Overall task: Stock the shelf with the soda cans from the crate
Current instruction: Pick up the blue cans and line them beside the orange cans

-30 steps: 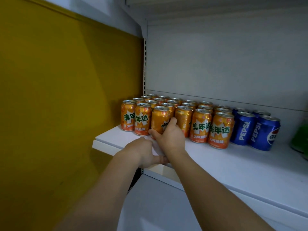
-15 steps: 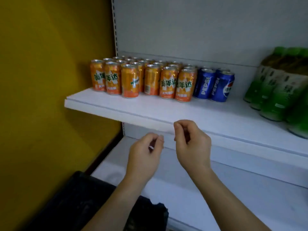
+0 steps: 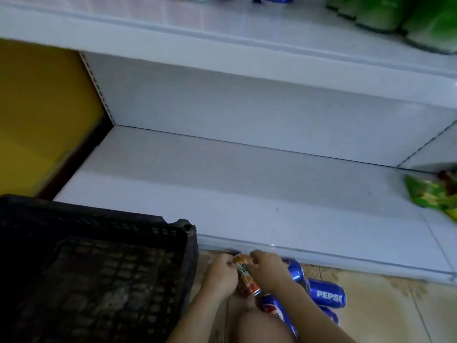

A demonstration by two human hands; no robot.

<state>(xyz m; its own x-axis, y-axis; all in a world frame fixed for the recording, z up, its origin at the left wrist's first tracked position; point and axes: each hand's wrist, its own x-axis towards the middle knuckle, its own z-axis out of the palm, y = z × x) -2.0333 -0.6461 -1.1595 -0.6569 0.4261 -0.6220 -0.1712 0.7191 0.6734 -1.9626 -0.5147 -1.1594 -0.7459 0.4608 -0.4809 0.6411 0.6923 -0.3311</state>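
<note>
Both hands, left hand (image 3: 220, 274) and right hand (image 3: 268, 273), grasp an orange soda can (image 3: 244, 280); Pepsi cans (image 3: 326, 295) on the floor remain unstocked, crate (image 3: 188, 243) apparently emptied.

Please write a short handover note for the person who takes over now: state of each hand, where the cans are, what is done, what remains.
Left hand and right hand both grip one orange can low over the floor, beside the black crate.
Blue Pepsi cans lie on the floor tiles, right of the hands.
Done: the upper shelf already carries cans at its back edge, mostly cut off from view.
Left: lift the orange can to the shelf, then the Pepsi cans. The crate looks empty.
</note>
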